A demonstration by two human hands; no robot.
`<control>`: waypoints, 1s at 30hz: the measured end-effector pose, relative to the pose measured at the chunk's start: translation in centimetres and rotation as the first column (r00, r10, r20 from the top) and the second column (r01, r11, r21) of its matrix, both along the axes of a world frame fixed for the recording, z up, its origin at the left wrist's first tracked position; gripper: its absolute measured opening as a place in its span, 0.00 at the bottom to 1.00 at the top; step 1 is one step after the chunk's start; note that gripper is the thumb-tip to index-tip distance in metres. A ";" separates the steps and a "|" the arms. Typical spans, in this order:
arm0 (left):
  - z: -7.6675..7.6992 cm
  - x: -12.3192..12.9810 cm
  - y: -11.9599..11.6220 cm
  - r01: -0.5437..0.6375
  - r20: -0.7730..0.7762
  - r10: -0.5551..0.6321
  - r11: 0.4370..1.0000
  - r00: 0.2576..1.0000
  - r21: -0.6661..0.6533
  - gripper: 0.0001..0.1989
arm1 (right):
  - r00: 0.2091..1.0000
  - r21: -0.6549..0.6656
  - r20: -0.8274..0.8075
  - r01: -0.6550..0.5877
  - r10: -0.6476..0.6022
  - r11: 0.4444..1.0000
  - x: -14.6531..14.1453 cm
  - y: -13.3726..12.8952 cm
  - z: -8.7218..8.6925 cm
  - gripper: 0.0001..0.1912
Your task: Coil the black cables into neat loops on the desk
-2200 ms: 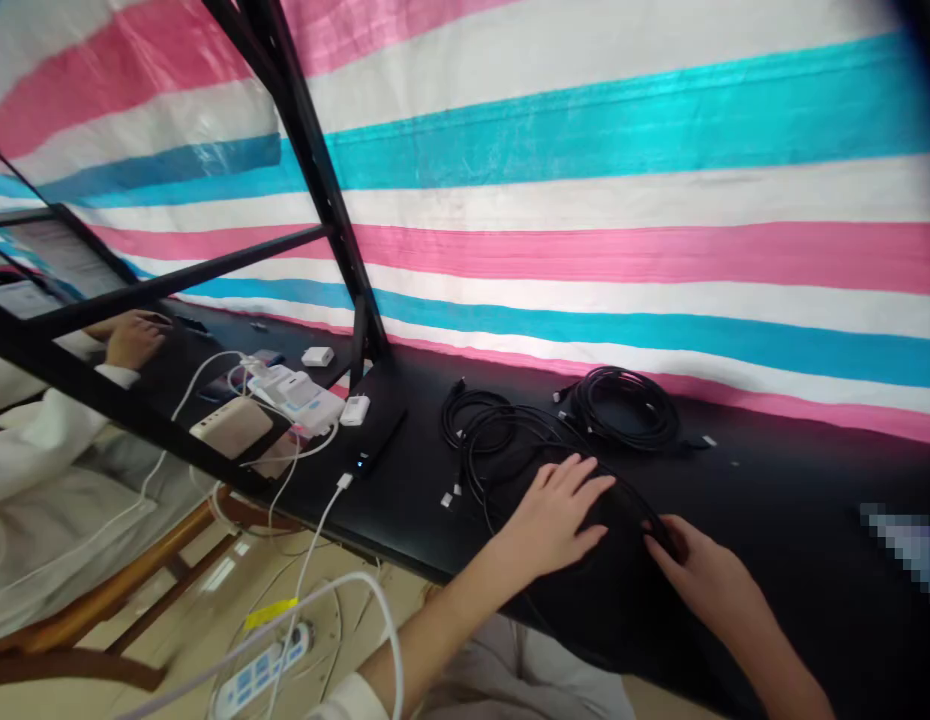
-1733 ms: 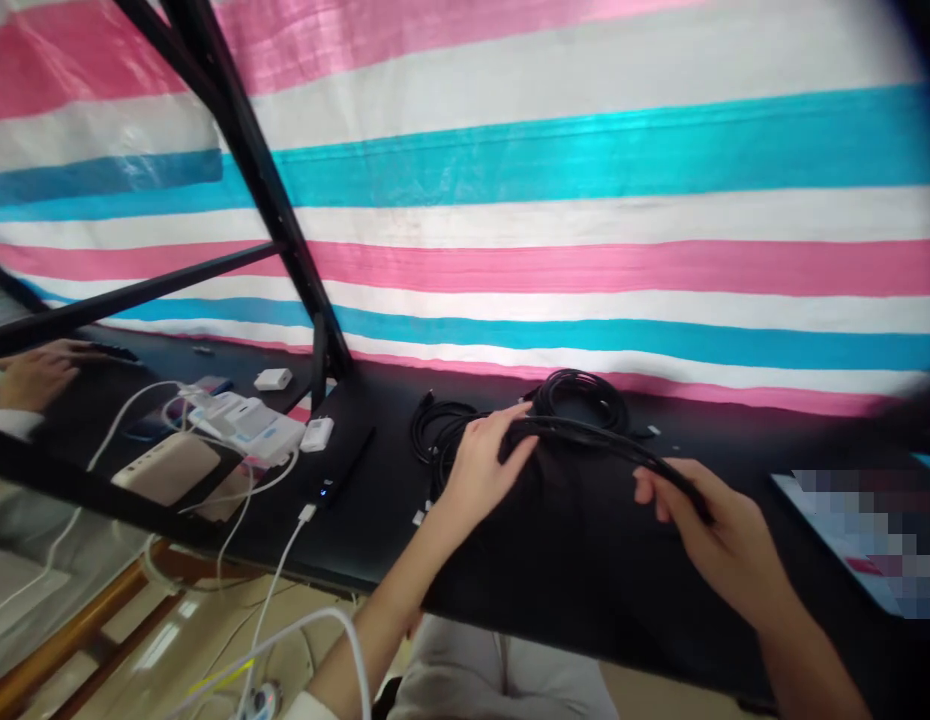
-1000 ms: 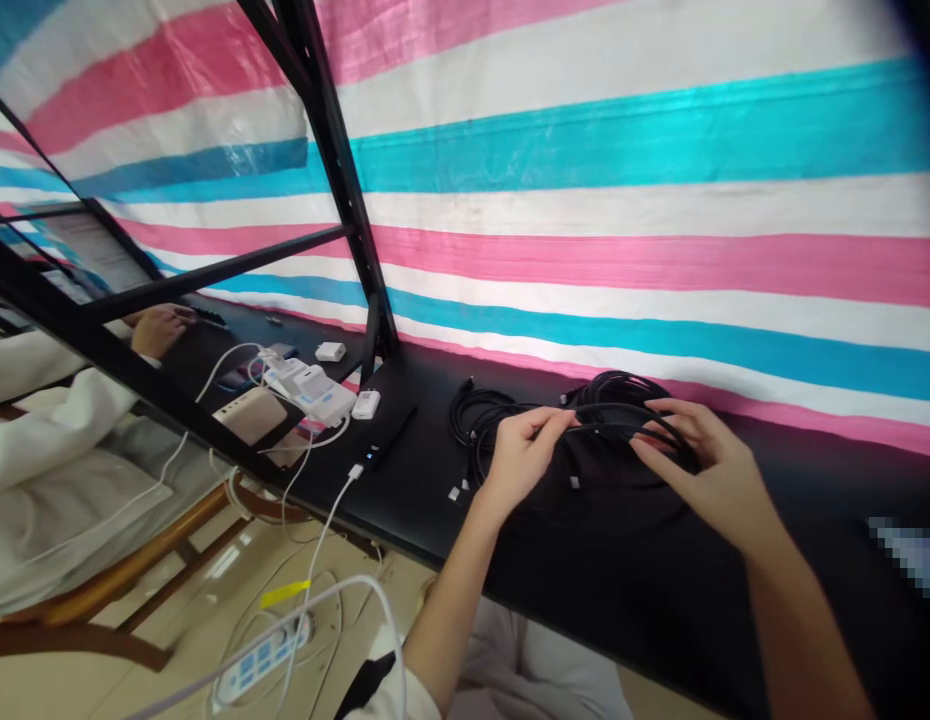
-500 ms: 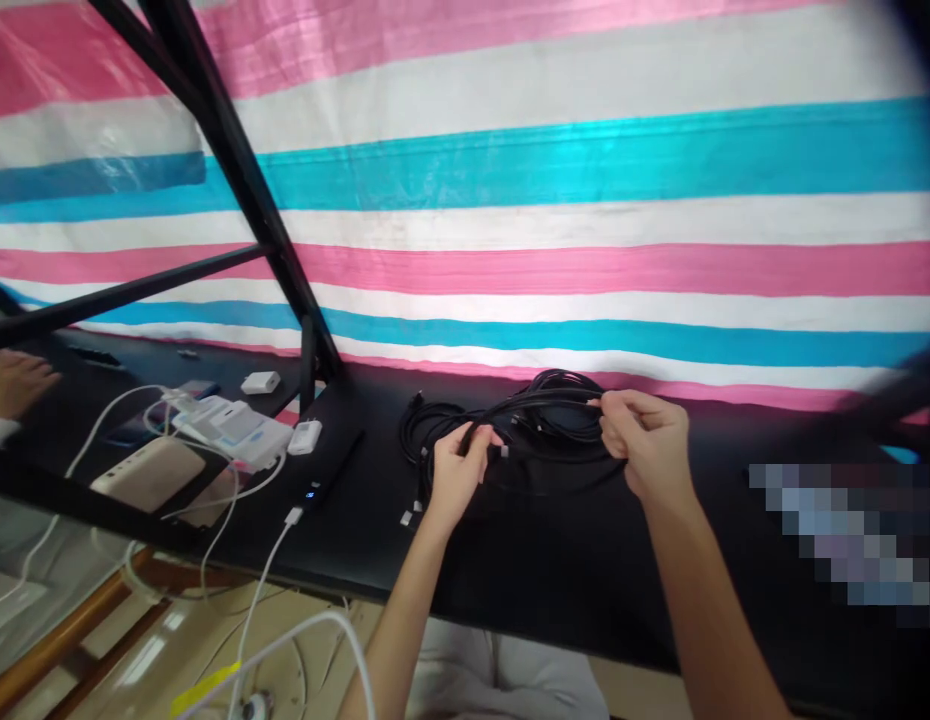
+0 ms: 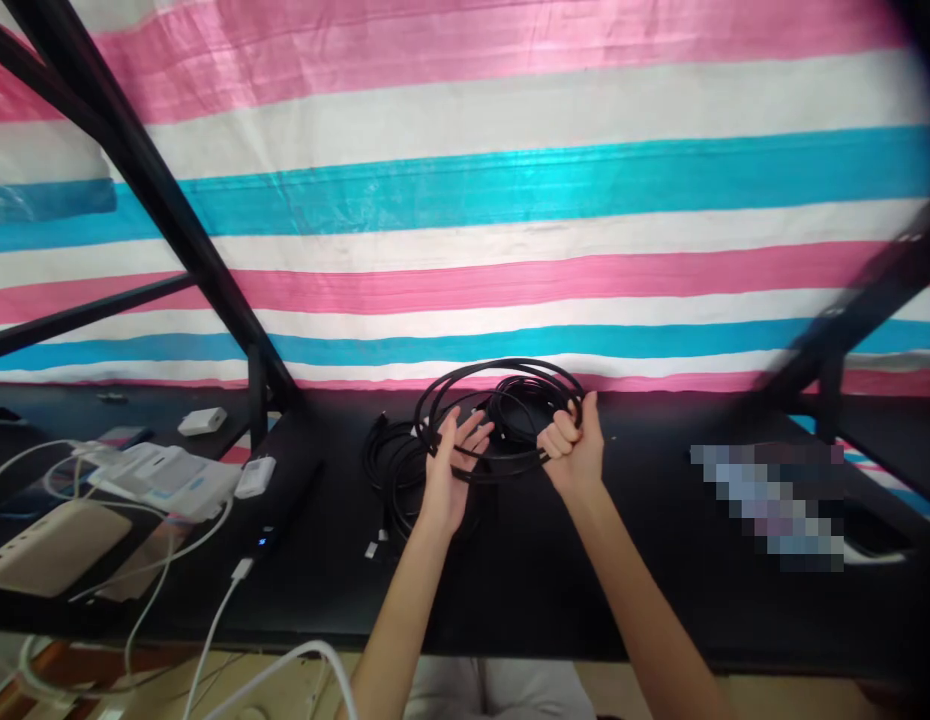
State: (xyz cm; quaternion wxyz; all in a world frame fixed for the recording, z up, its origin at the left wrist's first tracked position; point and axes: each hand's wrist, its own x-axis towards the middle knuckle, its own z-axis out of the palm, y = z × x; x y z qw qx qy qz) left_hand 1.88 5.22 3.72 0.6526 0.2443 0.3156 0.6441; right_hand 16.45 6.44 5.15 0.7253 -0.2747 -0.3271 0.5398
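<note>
Far left: a flat beige plastic box (image 5: 49,545) lies on the black tabletop (image 5: 555,590), with thin white cables (image 5: 154,580) trailing over the front edge.
Left of centre: a pale white-and-blue device (image 5: 165,478) sits behind the box; a small white plug adapter (image 5: 255,477) and a smaller white block (image 5: 202,421) lie near the foot of the slanted black metal frame post (image 5: 146,190).
Strip: a slim black bar with a small blue light (image 5: 274,525) lies on the tabletop just right of the adapter.
Loose pile: a heap of black cables with pale connector ends (image 5: 394,470) rests on the tabletop, just left of the hands.
Left hand: the left hand (image 5: 446,470) is spread, palm up and fingers apart, cradling the left side of the lifted loop from below.
Held thing: a coil of thin black cable wound in wide loops (image 5: 502,415) is raised off the tabletop between the two hands, its upper arc against the striped sheet.
Right hand: the right hand (image 5: 574,450) is closed in a fist around the right side of the coil.
Backdrop: a pink, white and turquoise striped woven sheet (image 5: 555,190) fills the back.
Right: a blurred-out patch covers something on the tabletop; what it is cannot be told.
</note>
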 end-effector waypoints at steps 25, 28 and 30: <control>4.8 -0.4 0.6 0.472 -0.951 0.016 0.865 0.309 0.168 0.08 | -0.463 0.279 0.770 -0.375 -0.439 0.884 1.2 -0.9 3.8 0.10; 4.3 -0.9 0.3 0.476 -0.872 -0.074 0.858 0.485 0.192 0.12 | -0.378 0.302 0.843 -0.256 -0.382 0.918 2.6 -0.6 3.6 0.09; 3.3 -1.3 0.2 0.390 -0.809 -0.054 0.894 0.585 0.222 0.15 | -0.190 0.328 0.916 -0.158 -0.355 0.931 3.1 -0.5 3.2 0.10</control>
